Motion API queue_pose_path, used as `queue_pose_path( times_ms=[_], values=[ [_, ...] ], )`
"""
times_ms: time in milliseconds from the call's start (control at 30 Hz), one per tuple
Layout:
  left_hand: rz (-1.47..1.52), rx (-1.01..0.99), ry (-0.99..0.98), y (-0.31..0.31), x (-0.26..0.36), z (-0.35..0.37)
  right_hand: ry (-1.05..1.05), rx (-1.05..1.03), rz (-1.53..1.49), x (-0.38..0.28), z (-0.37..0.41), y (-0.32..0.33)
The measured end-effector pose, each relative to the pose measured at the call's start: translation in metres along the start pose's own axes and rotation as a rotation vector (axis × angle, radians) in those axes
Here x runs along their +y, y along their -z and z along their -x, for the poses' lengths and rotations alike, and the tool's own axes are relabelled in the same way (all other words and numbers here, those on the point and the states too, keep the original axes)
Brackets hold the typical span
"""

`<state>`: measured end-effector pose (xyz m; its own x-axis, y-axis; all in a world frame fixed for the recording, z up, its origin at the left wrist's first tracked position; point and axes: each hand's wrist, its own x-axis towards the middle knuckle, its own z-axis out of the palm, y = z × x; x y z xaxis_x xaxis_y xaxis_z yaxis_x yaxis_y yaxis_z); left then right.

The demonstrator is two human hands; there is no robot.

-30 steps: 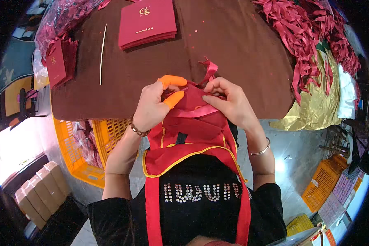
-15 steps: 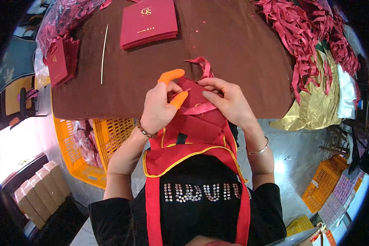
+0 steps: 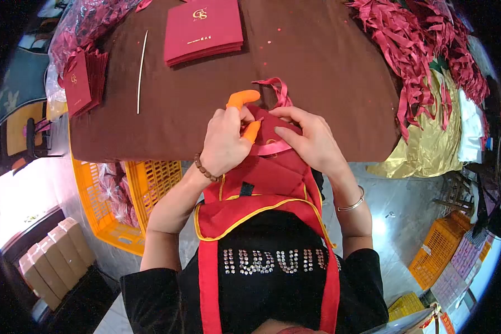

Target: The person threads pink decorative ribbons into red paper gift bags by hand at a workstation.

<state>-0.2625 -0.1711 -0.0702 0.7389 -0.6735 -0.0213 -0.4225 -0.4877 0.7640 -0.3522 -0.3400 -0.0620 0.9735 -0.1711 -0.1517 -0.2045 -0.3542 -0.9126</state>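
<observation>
At the front edge of the table I hold a small dark red paper gift bag [image 3: 269, 127] between both hands. My left hand [image 3: 224, 142], with orange finger cots on thumb and index finger, pinches a short ribbon end at the bag's left side. Fingers behind and thumb in front, my right hand [image 3: 316, 142] grips the bag's right side. A pink-red ribbon [image 3: 274, 148] crosses the near side of the bag, and a ribbon loop [image 3: 283, 92] sticks out beyond its far edge. The tip of the left pinch is partly hidden.
A brown cloth covers the table [image 3: 328, 67]. On it are a stack of red bags [image 3: 203, 30], more red bags [image 3: 83, 83], a thin white stick [image 3: 142, 72] and a heap of red ribbons [image 3: 412, 61]. Orange crates [image 3: 108, 222] stand below left.
My left hand has shifted right and slightly up, bringing its covered fingers closer to the middle of the bag. The right hand keeps almost the same place and grip.
</observation>
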Motion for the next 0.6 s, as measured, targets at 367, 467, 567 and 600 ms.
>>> queue_pose_path(
  times_ms=[367, 467, 567, 600],
  values=[
    [0.063, -0.114, 0.115, 0.005, 0.005, -0.007, -0.013, -0.018, -0.001, -0.001, 0.002, 0.003],
    [0.25, 0.018, 0.039, 0.004, 0.003, -0.003, -0.011, -0.004, -0.044, 0.001, 0.001, 0.001],
    [0.179, 0.031, -0.044, 0.0, -0.006, -0.001, -0.026, -0.006, -0.062, -0.002, 0.001, 0.001],
    [0.179, 0.031, -0.044, 0.002, -0.003, -0.001, -0.036, -0.015, -0.07, -0.002, 0.001, 0.001]
  ],
)
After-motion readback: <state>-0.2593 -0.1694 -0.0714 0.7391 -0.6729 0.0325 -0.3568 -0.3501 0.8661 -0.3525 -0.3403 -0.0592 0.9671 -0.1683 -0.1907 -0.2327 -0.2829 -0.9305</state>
